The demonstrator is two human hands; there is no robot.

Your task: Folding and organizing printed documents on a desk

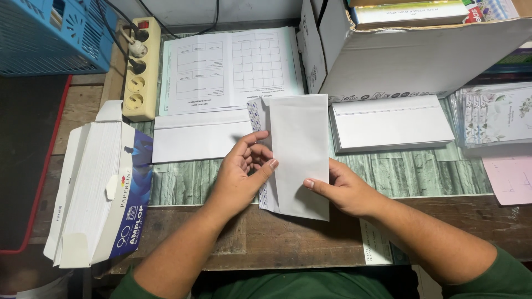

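A white envelope (299, 149) stands on end over the middle of the desk, held by both hands. My left hand (241, 174) pinches its left edge, where a patterned card or flap (255, 116) sticks out from inside. My right hand (343, 191) grips the lower right edge, thumb on the front. Just left of the hands lies another white envelope (197, 141), flat on the desk.
An open blue-and-white box of envelopes (94, 188) lies at left. A stack of envelopes (390, 124) and floral cards (493, 116) sit at right. Printed sheets (230, 69), a power strip (141, 69), a large white carton (410, 55) and a blue basket (50, 33) stand behind.
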